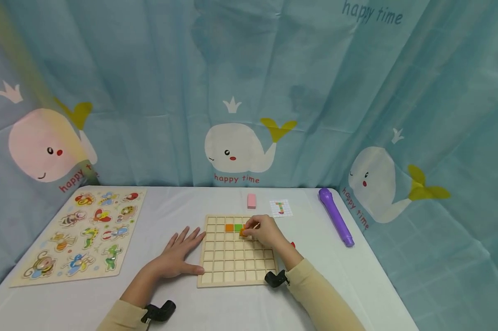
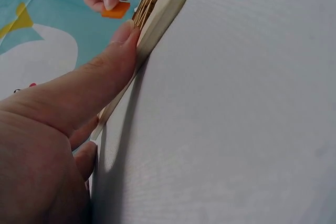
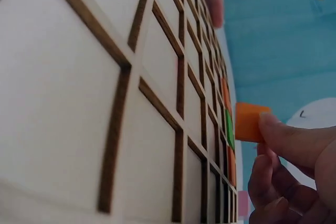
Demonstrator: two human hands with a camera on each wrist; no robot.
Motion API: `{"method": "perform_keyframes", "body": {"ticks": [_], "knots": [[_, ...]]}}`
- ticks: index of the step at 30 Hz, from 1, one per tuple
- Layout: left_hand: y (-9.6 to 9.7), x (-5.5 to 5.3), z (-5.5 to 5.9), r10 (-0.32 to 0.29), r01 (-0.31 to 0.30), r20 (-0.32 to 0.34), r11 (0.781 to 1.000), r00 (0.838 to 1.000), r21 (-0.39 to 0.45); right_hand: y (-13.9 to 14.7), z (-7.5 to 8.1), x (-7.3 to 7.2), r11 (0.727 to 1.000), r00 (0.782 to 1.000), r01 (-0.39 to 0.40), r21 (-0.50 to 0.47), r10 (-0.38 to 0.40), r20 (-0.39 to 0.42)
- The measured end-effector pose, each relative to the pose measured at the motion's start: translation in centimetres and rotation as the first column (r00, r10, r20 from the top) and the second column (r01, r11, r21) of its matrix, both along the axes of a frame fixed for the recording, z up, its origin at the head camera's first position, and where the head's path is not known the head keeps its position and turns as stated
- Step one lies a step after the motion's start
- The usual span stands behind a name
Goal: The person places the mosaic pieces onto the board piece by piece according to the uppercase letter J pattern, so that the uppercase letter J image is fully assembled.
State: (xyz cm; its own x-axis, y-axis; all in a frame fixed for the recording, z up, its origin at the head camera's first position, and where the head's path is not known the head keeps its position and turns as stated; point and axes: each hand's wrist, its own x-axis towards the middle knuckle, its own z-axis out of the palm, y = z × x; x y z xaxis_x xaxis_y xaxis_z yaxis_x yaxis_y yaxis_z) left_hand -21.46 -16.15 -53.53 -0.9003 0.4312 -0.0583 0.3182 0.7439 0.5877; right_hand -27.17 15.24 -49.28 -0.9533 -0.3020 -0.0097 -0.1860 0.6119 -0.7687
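A wooden grid board (image 1: 228, 265) lies on the white table in the head view. My right hand (image 1: 267, 232) pinches an orange square tile (image 3: 249, 122) between thumb and fingers, just over the board's upper rows. In the upper part of the grid sit an orange tile (image 1: 229, 228) and a green tile (image 1: 238, 228); the right wrist view shows another orange tile (image 3: 232, 165) on the green one's other side. Fingers spread, my left hand (image 1: 176, 255) rests at the board's left side, its thumb touching the frame edge.
Behind the board are a pink block (image 1: 251, 201) and a small pattern card (image 1: 280, 208). A purple stick (image 1: 336, 218) lies at the right, an insect picture puzzle (image 1: 76, 236) at the left. Some red piece (image 1: 293, 244) shows partly beside the right forearm. A whale-print curtain (image 1: 162, 138) surrounds the table.
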Motion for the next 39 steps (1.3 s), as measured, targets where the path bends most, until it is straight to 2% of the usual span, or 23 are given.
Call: {"method": "perform_keyframes", "body": {"ticks": [12,19,22,31,39], "knots": [[0.1,0.1,0.3,0.007,-0.007,0.005,1.000,1.000,0.004,-1.6,-1.1,-0.7,0.997,0.999,-0.034,0.072,0.036,-0.026],[0.1,0.2,0.2,0.012,-0.012,0.014,1.000,1.000,0.006,-1.9,-1.1,-0.6,0.983,0.997,-0.054,0.176,0.064,-0.053],[0.1,0.2,0.2,0.011,-0.011,0.013,1.000,1.000,0.005,-1.8,-0.8,-0.5,0.980,0.996,-0.065,0.190,0.076,-0.050],[0.1,0.1,0.2,0.005,-0.006,0.015,1.000,1.000,0.011,0.4,0.5,0.5,0.990,0.996,-0.055,0.130,0.063,-0.059],[0.1,0.2,0.4,0.007,-0.007,0.015,1.000,1.000,0.008,3.7,0.6,1.6,0.995,0.998,0.014,0.103,-0.007,-0.067]]}}
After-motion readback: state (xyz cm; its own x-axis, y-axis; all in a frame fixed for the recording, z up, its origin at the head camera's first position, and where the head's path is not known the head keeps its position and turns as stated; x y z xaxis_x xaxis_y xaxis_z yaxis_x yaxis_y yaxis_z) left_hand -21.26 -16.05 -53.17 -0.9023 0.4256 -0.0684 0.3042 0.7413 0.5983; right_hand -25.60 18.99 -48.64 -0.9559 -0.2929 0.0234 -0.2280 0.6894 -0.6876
